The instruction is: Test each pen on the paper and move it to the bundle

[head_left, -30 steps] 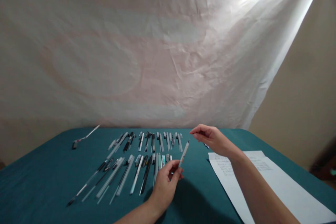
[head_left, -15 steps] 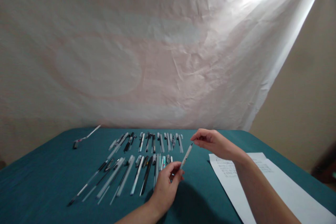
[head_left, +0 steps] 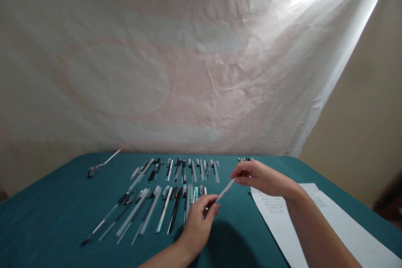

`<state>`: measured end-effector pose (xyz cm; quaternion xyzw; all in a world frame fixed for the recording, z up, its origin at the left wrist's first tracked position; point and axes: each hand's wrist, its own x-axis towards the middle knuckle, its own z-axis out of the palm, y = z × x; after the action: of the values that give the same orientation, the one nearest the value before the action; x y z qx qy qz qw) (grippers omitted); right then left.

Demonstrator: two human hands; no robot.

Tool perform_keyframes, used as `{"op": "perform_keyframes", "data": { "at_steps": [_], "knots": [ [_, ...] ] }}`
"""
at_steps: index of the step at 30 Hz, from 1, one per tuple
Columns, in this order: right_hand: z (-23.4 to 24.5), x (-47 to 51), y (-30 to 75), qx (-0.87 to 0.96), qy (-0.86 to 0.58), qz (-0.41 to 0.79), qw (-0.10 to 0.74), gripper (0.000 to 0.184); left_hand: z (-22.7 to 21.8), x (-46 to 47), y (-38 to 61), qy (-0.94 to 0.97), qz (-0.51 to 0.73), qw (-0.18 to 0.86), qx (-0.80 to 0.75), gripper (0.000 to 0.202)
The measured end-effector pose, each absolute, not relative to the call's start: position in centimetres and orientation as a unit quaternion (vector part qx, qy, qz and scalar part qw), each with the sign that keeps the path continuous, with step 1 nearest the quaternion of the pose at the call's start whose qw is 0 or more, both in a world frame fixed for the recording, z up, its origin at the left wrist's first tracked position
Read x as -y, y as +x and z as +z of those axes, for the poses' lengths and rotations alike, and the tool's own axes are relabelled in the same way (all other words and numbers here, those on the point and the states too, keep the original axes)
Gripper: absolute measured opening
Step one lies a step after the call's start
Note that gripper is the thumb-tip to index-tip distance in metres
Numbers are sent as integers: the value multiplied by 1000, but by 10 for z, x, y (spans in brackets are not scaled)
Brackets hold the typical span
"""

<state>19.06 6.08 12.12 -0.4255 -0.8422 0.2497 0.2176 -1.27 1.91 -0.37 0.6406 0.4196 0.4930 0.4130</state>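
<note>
Teal tablecloth (head_left: 47, 213), rows of pens (head_left: 176, 184) — white sheet backdrop (head_left: 157, 58), beige wall (head_left: 361, 125)

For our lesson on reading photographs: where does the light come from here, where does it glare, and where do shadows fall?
Head view: light pours through the white sheet at top right, glaring to blank white; the left hand casts a dark shadow on the teal tablecloth below it; the pen and right hand look slightly soft.
</note>
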Motion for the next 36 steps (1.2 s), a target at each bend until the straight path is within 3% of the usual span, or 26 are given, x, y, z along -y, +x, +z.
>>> {"op": "perform_keyframes", "data": {
  "at_steps": [7,12,14,16,19,28,36],
  "knots": [
    [119,-62,188,834,-440,253,217,21,0,-18,-13,633,499,419,-419,23],
    [116,-63,185,836,-472,180,213,40,2,-18,-14,648,490,408,-417,23],
    [117,-62,185,838,-470,185,209,38,1,-18,-14,645,493,407,-418,23],
    [119,-60,187,838,-453,211,218,35,1,-17,-14,642,495,411,-418,22],
    [121,-59,189,830,-427,266,240,49,0,-18,-13,638,494,419,-417,23],
    [108,-73,182,762,-344,466,290,38,0,-18,-13,628,490,450,-403,23],
    [92,-79,159,709,-341,493,371,30,-4,-19,-13,614,493,467,-401,25]
  ]
}}
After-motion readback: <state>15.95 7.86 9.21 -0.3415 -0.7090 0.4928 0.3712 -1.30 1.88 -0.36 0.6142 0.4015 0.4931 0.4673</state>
